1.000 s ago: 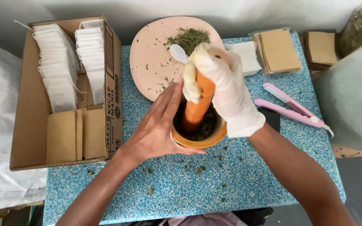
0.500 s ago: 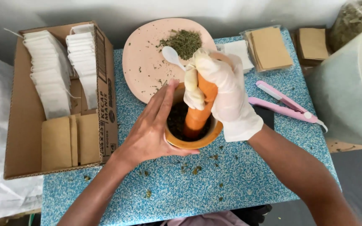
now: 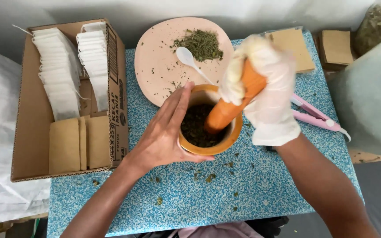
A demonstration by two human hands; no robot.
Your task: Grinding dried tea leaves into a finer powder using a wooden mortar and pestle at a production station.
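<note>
A blue-and-white speckled table top (image 3: 261, 185) fills the middle of the view, and all other items are set on or beside it. To its left an open cardboard box (image 3: 27, 145) is placed, in which two rows of white filter bags (image 3: 58, 75) are stacked at the back and flat brown paper pouches (image 3: 73, 143) at the front. At the right edge a large pale translucent container (image 3: 371, 105) is seen, only partly in view. At the far side of the table a round pink plate (image 3: 159, 66) is positioned; a heap of dried green herbs (image 3: 201, 44) and a white plastic spoon (image 3: 190, 61) are carried on it. Further brown pouches (image 3: 294, 46) are laid at the back right.

The orange mortar (image 3: 210, 147) is located at the table centre, just in front of the plate, and dark crushed herb matter is contained in it. The bare left hand (image 3: 166, 132) is pressed flat against the mortar's left wall, fingers extended and spread, not closed around anything. The orange pestle (image 3: 230, 108) is held tilted, its lower end inside the mortar bowl and its upper end enclosed by the right hand (image 3: 267, 94), which is covered by a white glove and is clamped firmly around the pestle shaft. A pink hinged tool (image 3: 316, 114) is partly hidden behind the gloved hand. Loose herb flakes (image 3: 208, 178) are scattered on the table in front of the mortar.
</note>
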